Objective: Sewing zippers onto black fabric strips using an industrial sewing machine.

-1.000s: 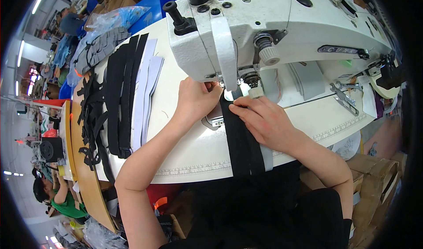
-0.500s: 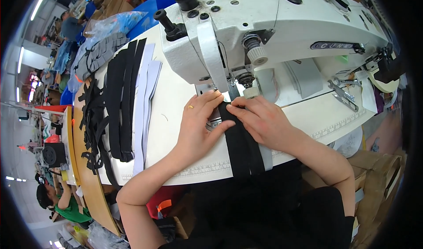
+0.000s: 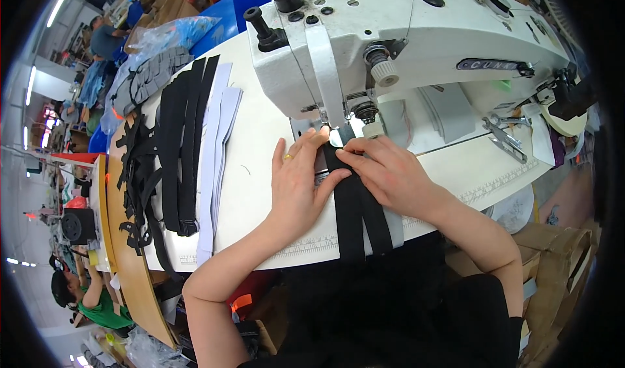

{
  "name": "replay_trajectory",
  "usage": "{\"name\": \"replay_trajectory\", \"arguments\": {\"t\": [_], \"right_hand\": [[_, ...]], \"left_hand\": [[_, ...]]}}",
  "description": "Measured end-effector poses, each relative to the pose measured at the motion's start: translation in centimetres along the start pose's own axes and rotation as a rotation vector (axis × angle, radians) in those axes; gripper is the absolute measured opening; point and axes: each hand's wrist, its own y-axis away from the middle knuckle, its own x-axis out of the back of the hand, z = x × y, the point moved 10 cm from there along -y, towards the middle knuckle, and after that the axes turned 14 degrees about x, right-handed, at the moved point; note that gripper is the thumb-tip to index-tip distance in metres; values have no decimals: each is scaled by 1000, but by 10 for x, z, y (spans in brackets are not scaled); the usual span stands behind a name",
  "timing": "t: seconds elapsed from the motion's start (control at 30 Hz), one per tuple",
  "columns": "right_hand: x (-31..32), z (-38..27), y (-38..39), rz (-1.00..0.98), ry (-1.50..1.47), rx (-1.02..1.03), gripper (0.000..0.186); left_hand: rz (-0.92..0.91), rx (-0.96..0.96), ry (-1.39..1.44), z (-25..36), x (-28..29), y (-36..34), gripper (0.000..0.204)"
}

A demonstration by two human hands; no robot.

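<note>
A white sewing machine (image 3: 286, 68) stands across the table, its lit needle area above the far end of a black fabric strip (image 3: 350, 221). Two black lengths run toward me and spread apart near the table edge, with light grey material (image 3: 395, 228) under the right one. My left hand (image 3: 294, 182) lies on the work left of the needle, fingers stretched forward and thumb resting on the black strip. Just right of the needle, my right hand (image 3: 400, 180) pinches the strip's edge between thumb and fingers. The fingertips partly hide the fabric there.
Black strips (image 3: 179, 160) and white strips (image 3: 218, 160) lie at left, beside tangled black pieces (image 3: 133, 186). Grey pieces (image 3: 449, 114) sit under the machine arm. Metal wrenches (image 3: 506, 140) lie at right. Two people work farther left.
The view has shifted slightly. The two black lengths now lie farther apart at the near end, showing grey between them. Both hands stay beside the needle.
</note>
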Motion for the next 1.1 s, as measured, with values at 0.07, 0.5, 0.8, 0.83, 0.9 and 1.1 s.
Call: {"name": "replay_trajectory", "arguments": {"t": [0.07,0.5,0.8,0.83,0.9,1.1], "right_hand": [[1,-1,-1,5,1,5,41],[17,5,7,197,34,0,25],[41,-47,44,251,144,-98,21],[46,-64,59,270,176,-84,19],[38,-95,96,368,139,-21,15],[-16,-71,156,237,-117,-622,32]], "left_hand": [[11,0,3,-1,0,0,67],[-120,31,263,-6,0,5,29],[121,127,268,-9,22,36,37],[121,142,280,-7,23,43,37],[105,127,115,4,21,58,35],[83,48,99,31,8,87,40]]}}
